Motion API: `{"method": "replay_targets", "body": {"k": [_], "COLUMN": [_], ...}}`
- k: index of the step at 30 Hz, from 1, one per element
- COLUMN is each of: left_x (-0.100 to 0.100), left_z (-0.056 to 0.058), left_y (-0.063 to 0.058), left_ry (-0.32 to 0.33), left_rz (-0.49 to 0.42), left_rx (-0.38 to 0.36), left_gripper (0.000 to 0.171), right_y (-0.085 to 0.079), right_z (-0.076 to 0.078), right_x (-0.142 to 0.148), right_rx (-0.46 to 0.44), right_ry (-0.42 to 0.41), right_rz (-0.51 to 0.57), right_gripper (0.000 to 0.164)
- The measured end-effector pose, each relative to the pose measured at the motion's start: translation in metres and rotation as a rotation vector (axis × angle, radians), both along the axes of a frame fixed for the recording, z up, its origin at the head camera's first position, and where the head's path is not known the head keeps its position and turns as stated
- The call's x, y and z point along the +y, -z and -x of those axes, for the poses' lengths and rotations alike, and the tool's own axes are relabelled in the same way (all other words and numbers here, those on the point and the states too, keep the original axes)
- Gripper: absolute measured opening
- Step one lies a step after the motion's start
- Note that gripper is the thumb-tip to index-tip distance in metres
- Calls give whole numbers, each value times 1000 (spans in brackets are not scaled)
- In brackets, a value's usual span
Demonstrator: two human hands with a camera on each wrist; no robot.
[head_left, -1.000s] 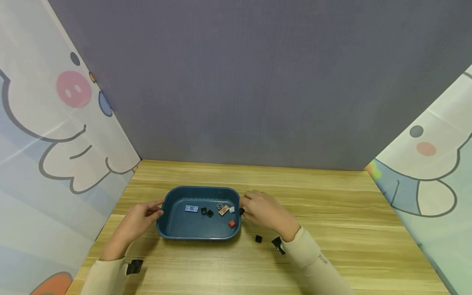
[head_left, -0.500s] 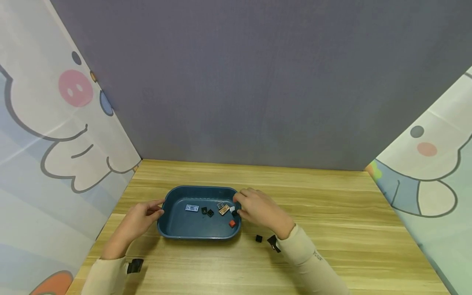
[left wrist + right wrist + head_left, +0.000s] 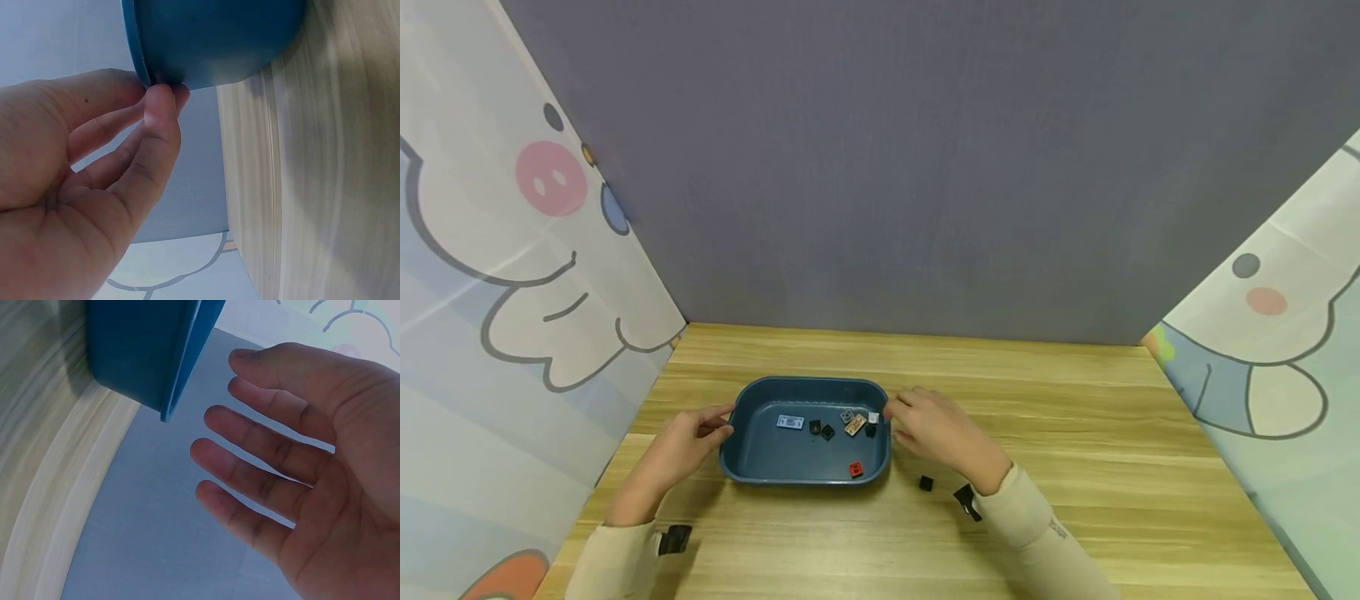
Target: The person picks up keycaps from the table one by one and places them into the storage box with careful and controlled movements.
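At the left end of a dark blue tray [image 3: 801, 482], my left hand [image 3: 673, 450] holds the edge; thumb and fingertips meet at the rim in the left wrist view. My right hand [image 3: 943, 433] is beside the tray's right end, holding nothing. The right wrist view shows its fingers relaxed and apart from the tray wall [image 3: 140, 350]. Inside the tray lie a light blue printed rectangle [image 3: 790, 422], a tan printed rectangle [image 3: 855, 425], a greyish square piece [image 3: 847, 416], a small white cube [image 3: 873, 417], a red cube [image 3: 856, 470] and several black pieces [image 3: 871, 431].
A small black cube [image 3: 927, 483] lies on the wooden table [image 3: 820, 542] below my right hand. Black straps [image 3: 674, 539] hang from both sleeves. A grey panel [image 3: 910, 208] stands at the back, with cartoon-printed sheets [image 3: 512, 250] at both sides.
My right hand reached over the tray's right end, let go of a small black piece inside, and drew back right. The red cube shifted toward the near side. My left hand stayed put.
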State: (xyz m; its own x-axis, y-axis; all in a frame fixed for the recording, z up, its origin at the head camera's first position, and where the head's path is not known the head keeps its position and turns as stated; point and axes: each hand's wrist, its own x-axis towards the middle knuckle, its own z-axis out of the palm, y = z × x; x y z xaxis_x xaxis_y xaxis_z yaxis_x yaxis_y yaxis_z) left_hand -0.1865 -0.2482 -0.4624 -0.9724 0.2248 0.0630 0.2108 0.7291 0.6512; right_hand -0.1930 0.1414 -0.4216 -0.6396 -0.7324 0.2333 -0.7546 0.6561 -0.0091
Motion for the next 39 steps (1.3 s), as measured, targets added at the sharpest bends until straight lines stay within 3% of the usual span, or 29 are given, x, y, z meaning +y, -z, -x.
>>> {"method": "replay_targets", "body": {"k": [9,22,29,39], "left_x": [0,0,-1,0], "left_z": [1,0,-1,-1], "left_y": [2,1,1,1], "left_ry": [4,3,3,1], "left_rz": [-10,-10,-22,-23], "left_rx": [-7,-6,-7,-15], "left_gripper": [41,41,41,41], "right_y": [13,35,44,57], "right_z": [-14,-33,-36,-37], "right_x": [15,36,42,44], "right_rx": [-30,-44,-85,-115], "right_ry": [44,22,-4,19], "right_rz": [-35,-56,-52,-47], "right_gripper": [19,22,31,29]}}
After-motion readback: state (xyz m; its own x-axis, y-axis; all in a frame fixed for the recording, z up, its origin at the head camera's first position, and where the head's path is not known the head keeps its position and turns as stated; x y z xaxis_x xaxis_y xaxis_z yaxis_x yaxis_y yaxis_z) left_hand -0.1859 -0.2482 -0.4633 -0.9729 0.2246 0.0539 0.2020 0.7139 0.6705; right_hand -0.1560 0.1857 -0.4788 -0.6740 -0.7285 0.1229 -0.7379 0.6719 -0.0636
